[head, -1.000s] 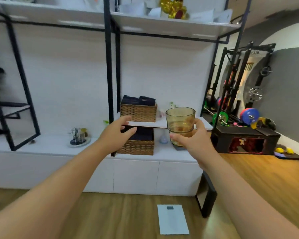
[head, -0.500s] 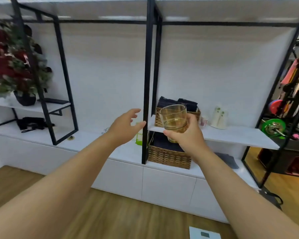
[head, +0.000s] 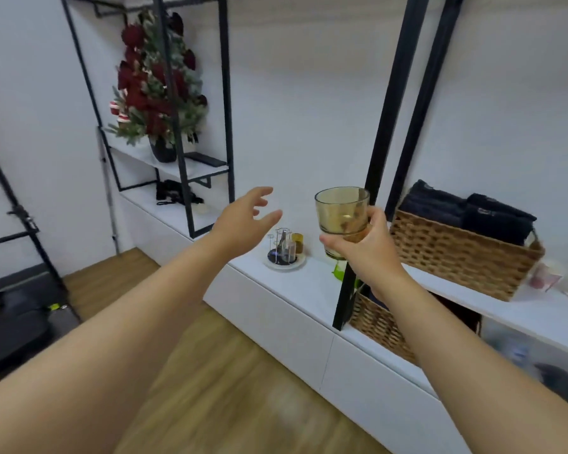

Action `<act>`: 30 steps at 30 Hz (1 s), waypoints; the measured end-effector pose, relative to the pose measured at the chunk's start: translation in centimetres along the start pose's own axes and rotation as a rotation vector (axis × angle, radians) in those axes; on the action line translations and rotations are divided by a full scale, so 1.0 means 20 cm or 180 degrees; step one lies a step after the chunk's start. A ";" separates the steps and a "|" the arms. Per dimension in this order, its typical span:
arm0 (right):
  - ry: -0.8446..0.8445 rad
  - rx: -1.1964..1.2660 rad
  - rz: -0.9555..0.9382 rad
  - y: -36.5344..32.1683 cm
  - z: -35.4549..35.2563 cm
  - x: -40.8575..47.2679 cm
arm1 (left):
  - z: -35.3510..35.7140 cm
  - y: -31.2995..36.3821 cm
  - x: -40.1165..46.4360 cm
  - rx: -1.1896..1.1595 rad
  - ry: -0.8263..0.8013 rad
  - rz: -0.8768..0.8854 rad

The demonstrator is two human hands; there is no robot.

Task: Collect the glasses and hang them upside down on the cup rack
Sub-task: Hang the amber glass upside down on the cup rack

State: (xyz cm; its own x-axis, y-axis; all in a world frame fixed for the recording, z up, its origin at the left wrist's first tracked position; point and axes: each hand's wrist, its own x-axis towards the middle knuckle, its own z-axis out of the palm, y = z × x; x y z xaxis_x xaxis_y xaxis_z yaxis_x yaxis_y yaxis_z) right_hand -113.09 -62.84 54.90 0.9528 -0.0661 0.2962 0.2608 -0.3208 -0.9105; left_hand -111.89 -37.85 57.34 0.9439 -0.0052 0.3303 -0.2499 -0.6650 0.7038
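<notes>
Amber-tinted glass, mouth up, rides in the right hand, fingers wrapped round its lower half, at about 2 o'clock from the cup rack on the white desk. The left hand reaches ahead empty, fingers loosely spread, above the rack at its 11 o'clock. Risks from here: the glass must be inverted, and a slack grip mid-turn could drop it; the rack's thin pegs, already partly occupied, could tip if nudged.
</notes>
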 end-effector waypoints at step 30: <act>0.0147 0.0812 0.0430 0.36 1.33 1.68 | 0.06 -0.77 1.79 -0.0492 -0.0432 0.0217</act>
State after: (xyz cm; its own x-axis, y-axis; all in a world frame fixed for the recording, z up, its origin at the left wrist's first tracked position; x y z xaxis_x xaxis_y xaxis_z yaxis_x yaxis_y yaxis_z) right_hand -75.14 -42.17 50.55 0.9750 -0.1368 0.1749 0.1683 -0.0587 -0.9840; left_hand -74.00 -28.66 57.45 0.9415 -0.1538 0.2999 -0.3344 -0.5372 0.7743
